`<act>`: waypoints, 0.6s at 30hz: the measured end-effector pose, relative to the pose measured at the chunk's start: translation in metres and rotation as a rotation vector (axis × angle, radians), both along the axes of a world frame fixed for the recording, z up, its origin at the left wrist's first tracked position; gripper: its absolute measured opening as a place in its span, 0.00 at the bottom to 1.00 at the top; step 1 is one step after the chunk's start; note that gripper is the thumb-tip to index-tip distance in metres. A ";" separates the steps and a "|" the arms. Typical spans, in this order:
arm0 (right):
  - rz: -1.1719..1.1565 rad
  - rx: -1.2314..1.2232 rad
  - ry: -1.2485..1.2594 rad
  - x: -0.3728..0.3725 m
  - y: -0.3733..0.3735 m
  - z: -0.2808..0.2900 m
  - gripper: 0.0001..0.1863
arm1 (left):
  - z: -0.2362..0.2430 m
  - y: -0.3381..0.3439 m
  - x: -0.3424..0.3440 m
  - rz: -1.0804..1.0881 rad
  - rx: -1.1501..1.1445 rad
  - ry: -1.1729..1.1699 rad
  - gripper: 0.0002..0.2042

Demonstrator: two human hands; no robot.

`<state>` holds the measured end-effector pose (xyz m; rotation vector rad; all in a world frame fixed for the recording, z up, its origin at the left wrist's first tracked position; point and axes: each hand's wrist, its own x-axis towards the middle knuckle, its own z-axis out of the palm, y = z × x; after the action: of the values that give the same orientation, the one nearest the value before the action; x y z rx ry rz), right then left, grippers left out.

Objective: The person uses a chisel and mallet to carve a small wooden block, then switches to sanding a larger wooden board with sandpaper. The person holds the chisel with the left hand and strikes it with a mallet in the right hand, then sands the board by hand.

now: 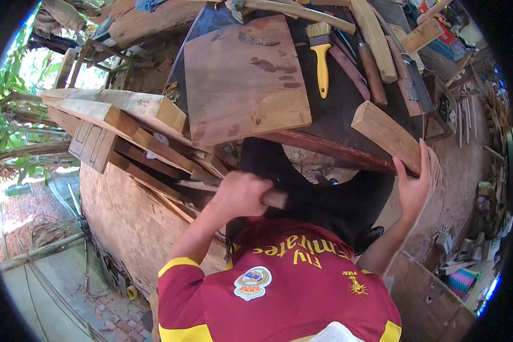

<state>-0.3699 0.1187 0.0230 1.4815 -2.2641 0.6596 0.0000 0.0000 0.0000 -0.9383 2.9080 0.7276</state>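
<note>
My right hand (417, 181) grips the near end of a rectangular wooden block (385, 134), thumb on one side and fingers on the other. The block's far end reaches over the dark tabletop's edge. Over my lap, my left hand (240, 195) is closed in a fist round a small brownish piece (275, 199), too blurred to name. A flat wooden board (242, 74) with dark stains lies on the table, its near edge by the table's rim. Right of the board is a paintbrush (321, 57) with a yellow handle.
A hammer-like tool (290, 10) with a wooden handle lies at the table's back. Wooden pieces (376, 43) and a brown tool handle (372, 74) lie at its right. Thick timber beams (125, 114) jut out at my left. A red-brown rail (330, 145) edges the table.
</note>
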 end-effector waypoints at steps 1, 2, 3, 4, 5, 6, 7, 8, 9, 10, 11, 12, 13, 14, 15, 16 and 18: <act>-0.013 0.002 0.005 0.004 -0.004 -0.002 0.35 | 0.013 0.002 -0.011 -0.060 0.020 0.031 0.11; -0.030 0.005 0.011 0.006 -0.005 -0.003 0.35 | 0.026 0.006 -0.022 -0.124 0.001 0.215 0.12; -0.019 0.054 0.013 0.001 0.002 0.007 0.36 | 0.039 0.019 -0.036 -0.216 0.040 0.372 0.13; -0.022 0.057 0.006 0.000 0.002 0.006 0.36 | 0.051 0.018 -0.049 -0.317 0.076 0.458 0.15; -0.024 0.060 -0.002 0.000 0.001 0.007 0.37 | 0.059 0.021 -0.061 -0.384 0.007 0.536 0.15; -0.041 0.075 -0.014 -0.001 -0.001 0.007 0.37 | 0.067 0.019 -0.074 -0.422 -0.068 0.592 0.15; -0.054 0.101 -0.021 0.000 -0.001 0.009 0.37 | 0.073 0.018 -0.086 -0.452 -0.137 0.653 0.15; -0.065 0.127 -0.028 0.000 -0.002 0.010 0.37 | 0.077 0.016 -0.097 -0.435 -0.177 0.681 0.15; -0.062 0.128 -0.029 -0.001 -0.002 0.011 0.38 | 0.081 0.012 -0.107 -0.420 -0.217 0.709 0.14; -0.063 0.133 -0.028 -0.001 -0.001 0.012 0.38 | 0.083 0.009 -0.116 -0.376 -0.263 0.699 0.15; -0.063 0.138 -0.028 -0.002 -0.001 0.012 0.38 | 0.083 0.004 -0.124 -0.349 -0.250 0.688 0.15; -0.054 0.129 -0.023 -0.002 0.000 0.011 0.38 | 0.082 -0.002 -0.129 -0.307 -0.256 0.694 0.15; -0.044 0.121 -0.018 -0.003 0.000 0.010 0.38 | 0.081 -0.007 -0.134 -0.264 -0.263 0.700 0.14; -0.034 0.114 -0.012 -0.003 0.000 0.008 0.38 | 0.081 -0.013 -0.137 -0.228 -0.256 0.674 0.14; -0.044 0.118 -0.003 -0.004 0.001 0.008 0.38 | 0.079 -0.018 -0.141 -0.195 -0.257 0.644 0.14; -0.054 0.122 0.006 -0.004 0.002 0.008 0.38 | 0.079 -0.023 -0.144 -0.175 -0.229 0.655 0.14; -0.057 0.124 0.015 -0.004 0.003 0.007 0.39 | 0.078 -0.031 -0.148 -0.147 -0.207 0.644 0.13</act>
<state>-0.3743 0.1217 0.0298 1.4657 -2.3639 0.4983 -0.1481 -0.0306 0.0782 -0.5577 3.6196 0.8629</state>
